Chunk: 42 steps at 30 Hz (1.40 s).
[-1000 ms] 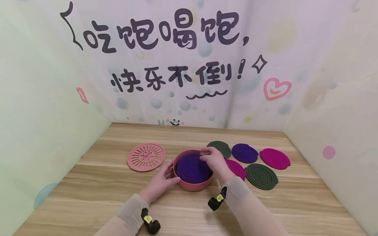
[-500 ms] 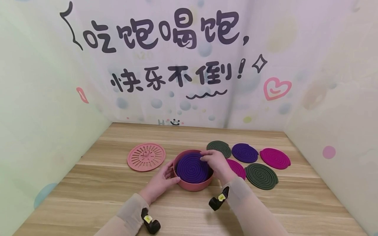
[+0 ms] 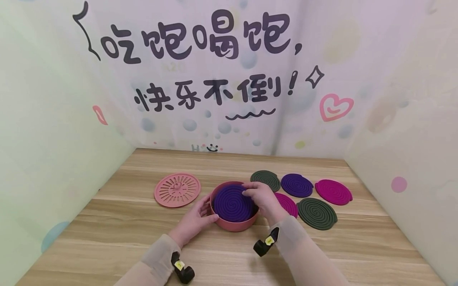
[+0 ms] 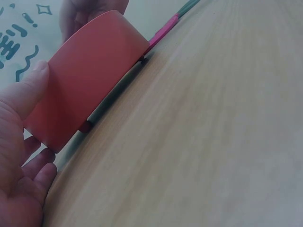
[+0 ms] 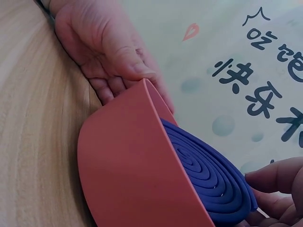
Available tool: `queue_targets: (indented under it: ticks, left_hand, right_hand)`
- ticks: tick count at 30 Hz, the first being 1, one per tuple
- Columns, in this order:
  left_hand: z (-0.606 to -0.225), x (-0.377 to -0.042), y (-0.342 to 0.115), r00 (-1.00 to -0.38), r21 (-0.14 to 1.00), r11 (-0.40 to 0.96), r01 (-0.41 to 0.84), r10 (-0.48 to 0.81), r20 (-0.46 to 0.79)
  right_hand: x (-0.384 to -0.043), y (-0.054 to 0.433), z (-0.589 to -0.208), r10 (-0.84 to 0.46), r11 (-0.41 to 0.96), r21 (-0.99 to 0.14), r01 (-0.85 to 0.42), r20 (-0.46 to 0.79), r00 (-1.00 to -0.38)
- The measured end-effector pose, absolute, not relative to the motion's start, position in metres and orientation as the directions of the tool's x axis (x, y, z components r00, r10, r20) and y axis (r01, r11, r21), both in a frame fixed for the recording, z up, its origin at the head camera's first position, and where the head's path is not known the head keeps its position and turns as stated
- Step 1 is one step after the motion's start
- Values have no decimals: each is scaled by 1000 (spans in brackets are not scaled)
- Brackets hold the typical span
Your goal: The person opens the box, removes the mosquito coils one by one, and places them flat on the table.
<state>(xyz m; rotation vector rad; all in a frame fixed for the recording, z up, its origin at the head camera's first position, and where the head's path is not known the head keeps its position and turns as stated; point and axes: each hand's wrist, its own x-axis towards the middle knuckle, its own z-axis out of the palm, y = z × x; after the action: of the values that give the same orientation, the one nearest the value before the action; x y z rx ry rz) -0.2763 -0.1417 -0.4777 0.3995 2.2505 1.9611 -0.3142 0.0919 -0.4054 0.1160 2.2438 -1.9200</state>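
A purple spiral mosquito coil (image 3: pixel 232 203) sits tilted inside a round pink mosquito coil box (image 3: pixel 234 227), its right side raised above the rim in the right wrist view. My right hand (image 3: pixel 264 200) pinches that raised edge between thumb and fingers (image 5: pixel 277 175). On the box's left side, my left hand (image 3: pixel 195 220) grips the wall, thumb at the rim and fingers (image 4: pixel 40 165) low around the outside. The box's dark interior shows only in a narrow strip beside the coil. Whatever lies beneath the coil is hidden.
A slotted pink lid (image 3: pixel 177 190) lies left of the box. To the right lie several flat coils: dark green (image 3: pixel 265 180), purple (image 3: pixel 297 185) and magenta (image 3: pixel 333 192) behind, with another magenta (image 3: pixel 286 205) and green coil (image 3: pixel 317 213) in front. Printed cloth walls (image 3: pixel 222 131) enclose the wooden table.
The purple coil has tipped slightly, its right edge rising a little with my right hand's fingers. My left hand and the box have stayed put.
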Motion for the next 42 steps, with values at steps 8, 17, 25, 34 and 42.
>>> queue_targets:
  ticks: [8,17,25,34,42]
  left_hand:
    - [-476,-276,-141,-953,986,116,123,290,85]
    - [-476,-275,-141,-954,985,123,119,288,79]
    - [-477,-277,-142,-956,985,129,115,284,75]
    - [-477,-276,-143,-955,986,119,119,286,81]
    - [-478,-277,-142,-954,984,125,125,288,84]
  right_hand:
    - [-313,95,-401,-104,181,-968,172,-193,-976]
    - [-314,98,-405,-159,165,-975,150,-176,-972]
    - [-313,100,-407,-180,158,-980,124,-152,-972]
    - [-312,100,-407,-184,174,-978,113,-146,-972]
    - [-313,100,-409,-197,150,-982,114,-142,-970]
